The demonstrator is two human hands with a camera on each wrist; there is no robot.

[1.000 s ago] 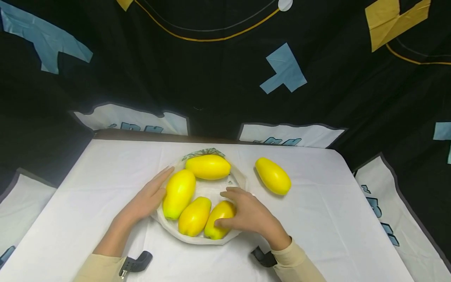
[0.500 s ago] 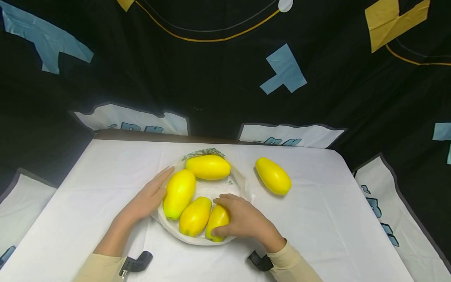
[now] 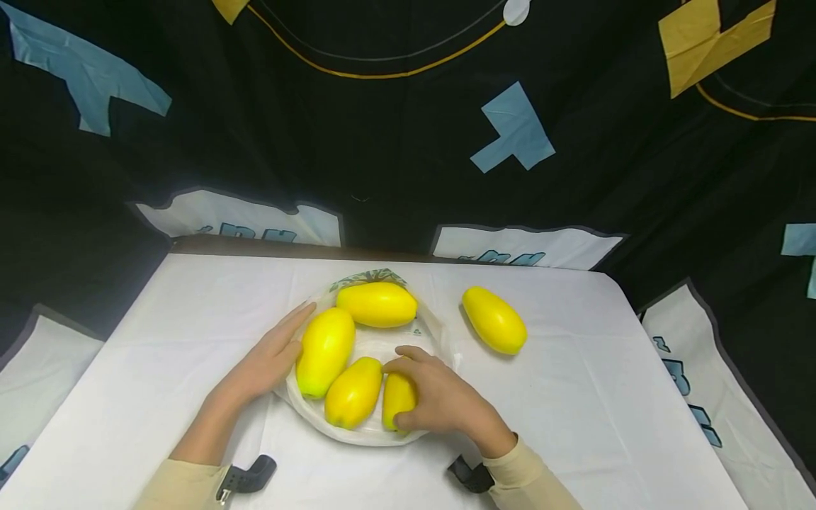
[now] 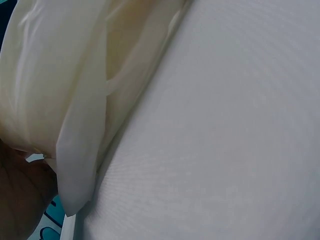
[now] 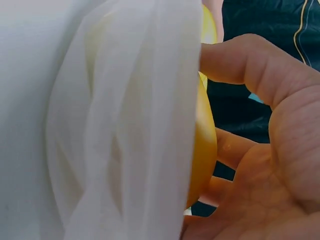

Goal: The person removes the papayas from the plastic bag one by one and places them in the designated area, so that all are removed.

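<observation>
A pale, thin plastic bag [image 3: 341,433] with a green print at its far rim lies spread open on the table. Inside it are a far yellow fruit [image 3: 376,304], a left yellow fruit [image 3: 325,352], a front yellow fruit [image 3: 353,393] and a right yellow fruit [image 3: 398,401], all smooth and oblong. My left hand [image 3: 270,358] rests along the bag's left side with its fingers extended. My right hand [image 3: 443,393] reaches over the right rim and grips the right fruit, thumb near its front end and fingers over its far side. In the right wrist view, the bag's wall [image 5: 145,125] hides much of that fruit.
Another yellow fruit [image 3: 494,320] lies outside the bag, to its right, on the white-covered table [image 3: 612,397]. Behind the table's far edge hangs a black cloth [image 3: 382,156] with blue, gold and white patches.
My right hand has moved slightly left and toward me, closing around the right fruit. That fruit has turned and shifted a little to the right lately. My left hand has stayed put.
</observation>
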